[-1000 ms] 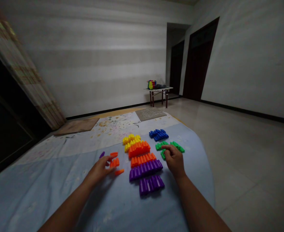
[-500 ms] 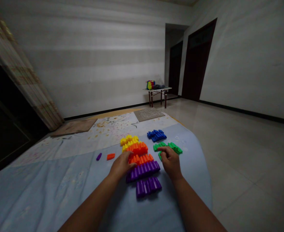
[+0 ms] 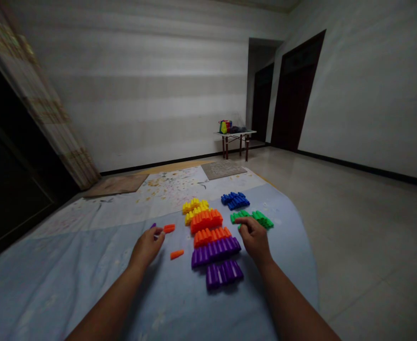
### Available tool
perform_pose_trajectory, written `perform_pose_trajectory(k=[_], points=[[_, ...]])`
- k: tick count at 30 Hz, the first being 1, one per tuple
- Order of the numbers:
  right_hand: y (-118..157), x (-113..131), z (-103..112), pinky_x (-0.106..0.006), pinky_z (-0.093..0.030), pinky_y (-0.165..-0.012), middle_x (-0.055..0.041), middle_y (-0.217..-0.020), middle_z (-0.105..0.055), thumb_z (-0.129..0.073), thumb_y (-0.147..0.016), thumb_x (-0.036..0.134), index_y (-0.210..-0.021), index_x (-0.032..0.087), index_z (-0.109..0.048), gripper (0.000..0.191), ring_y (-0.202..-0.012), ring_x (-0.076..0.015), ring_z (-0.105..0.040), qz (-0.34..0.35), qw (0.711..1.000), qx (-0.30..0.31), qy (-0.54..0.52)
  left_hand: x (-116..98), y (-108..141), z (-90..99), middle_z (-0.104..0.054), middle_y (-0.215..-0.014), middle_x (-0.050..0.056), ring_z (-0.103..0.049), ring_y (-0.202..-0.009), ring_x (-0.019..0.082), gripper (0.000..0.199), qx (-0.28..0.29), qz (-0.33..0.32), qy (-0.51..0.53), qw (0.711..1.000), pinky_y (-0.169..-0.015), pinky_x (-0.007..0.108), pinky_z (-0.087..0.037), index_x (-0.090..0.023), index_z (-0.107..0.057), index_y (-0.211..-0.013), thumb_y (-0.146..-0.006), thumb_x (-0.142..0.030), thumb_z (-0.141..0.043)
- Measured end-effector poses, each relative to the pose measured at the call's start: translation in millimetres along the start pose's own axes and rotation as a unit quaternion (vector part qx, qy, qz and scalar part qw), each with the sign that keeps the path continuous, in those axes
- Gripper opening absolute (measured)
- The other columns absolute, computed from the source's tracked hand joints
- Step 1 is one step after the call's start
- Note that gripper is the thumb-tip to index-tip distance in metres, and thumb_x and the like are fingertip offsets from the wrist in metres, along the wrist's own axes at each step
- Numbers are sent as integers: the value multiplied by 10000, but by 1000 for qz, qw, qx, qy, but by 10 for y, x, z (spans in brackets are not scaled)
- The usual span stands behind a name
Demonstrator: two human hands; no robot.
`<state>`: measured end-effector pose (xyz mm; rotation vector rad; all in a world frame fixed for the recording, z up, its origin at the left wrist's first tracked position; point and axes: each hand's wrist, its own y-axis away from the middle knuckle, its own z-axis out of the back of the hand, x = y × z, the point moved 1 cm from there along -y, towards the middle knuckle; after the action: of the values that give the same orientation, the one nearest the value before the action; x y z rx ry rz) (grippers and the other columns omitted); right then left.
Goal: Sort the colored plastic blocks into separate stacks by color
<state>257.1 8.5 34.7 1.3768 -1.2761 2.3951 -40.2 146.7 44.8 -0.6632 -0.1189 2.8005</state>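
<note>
My left hand is over the blue sheet, thumb and curved fingers slightly apart, nothing visible between them. Its fingertips reach a small purple piece, mostly hidden, and lie beside a pair of orange pieces. A single orange piece rests just right of that hand. My right hand hovers by the green pieces, index finger stretched out, thumb bent below it, holding nothing visible. Between the hands lie rows of tapered plastic pieces: yellow, orange and purple.
Dark blue pieces lie beyond the green ones. The sheet covers a bed-like surface with a rounded right edge; tiled floor lies beyond. Two mats lie at the far end. A small table with a colourful bag stands near the wall.
My left hand has moved left from the orange rows to the loose purple piece. A single orange piece now shows on the sheet. My right hand stays by the green pieces; the view shifts slightly.
</note>
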Motion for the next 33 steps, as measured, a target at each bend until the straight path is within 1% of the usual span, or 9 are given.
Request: perform_pose_trajectory(k=[3,6,9,14,23,26,28,31,33], points=[[-46,60,10,-285,-473,-618,-42,-766,-658,-422,-740,180,-802,181,-654,240,-654,-169,-580,-16,1000,14,-2,144,-33,-27,-620,-1071,149,-603,-900,220,426,-2,15,-28,999,-815,316,-456,-88,-578,-1072,-788,-354,-406],[-30,125,75,-279,-472,-589,-41,-745,-661,-423,-742,179,-802,183,-653,238,-632,-170,-583,-27,999,40,-7,169,-94,-83,-585,-1152,150,-561,-1029,232,436,-4,9,-58,998,-903,317,-413,-92,-553,-1133,-797,-319,-393],[125,110,166,-272,-471,-576,-45,-765,-663,-425,-746,179,-806,188,-655,238,-634,-171,-591,-37,997,63,4,120,-176,-169,-548,-1229,147,-489,-1138,244,448,-1,-6,-89,996,-975,332,-347,-93,-526,-1189,-812,-278,-369],[460,-94,253,-264,-468,-555,-45,-733,-658,-433,-744,183,-817,193,-657,236,-634,-179,-599,-50,995,73,36,13,-296,-295,-530,-1277,116,-447,-1182,267,448,14,-24,-141,990,-974,375,-318,-159,-511,-1226,-807,-246,-375],[421,-256,176,-294,-479,-674,-27,-738,-653,-410,-727,155,-745,200,-641,236,-723,-185,-614,-60,989,118,59,-115,-175,-139,-628,-1096,172,-524,-1064,329,479,34,-22,-204,978,-916,490,-303,-163,-569,-1140,-759,-416,-425],[412,-267,146,-299,-482,-685,-28,-729,-655,-406,-711,137,-734,201,-642,246,-726,-187,-617,-61,988,122,65,-63,-96,-84,-639,-1082,154,-553,-1030,324,578,75,-13,-192,978,-902,485,-339,-157,-543,-1178,-710,-486,-461],[414,-275,141,-302,-486,-690,-29,-730,-657,-404,-703,131,-733,201,-644,252,-725,-187,-619,-62,989,114,68,-12,-77,-68,-593,-1175,146,-516,-1103,308,640,95,-19,-158,983,-934,448,-350,-149,-514,-1214,-689,-512,-468],[405,-283,151,-304,-492,-687,-32,-740,-664,-406,-697,129,-748,198,-652,260,-724,-188,-622,-68,991,93,69,40,-83,-78,-502,-1300,120,-438,-1205,262,650,123,-85,-81,985,-1013,343,-312,-138,-504,-1228,-650,-436,-506],[373,-277,157,-304,-495,-674,-34,-749,-669,-409,-695,130,-759,201,-659,268,-726,-190,-624,-71,992,85,67,61,-90,-101,-532,-1266,99,-473,-1169,242,606,158,-118,-44,979,-1007,303,-326,-146,-540,-1186,-619,-361,-513]])
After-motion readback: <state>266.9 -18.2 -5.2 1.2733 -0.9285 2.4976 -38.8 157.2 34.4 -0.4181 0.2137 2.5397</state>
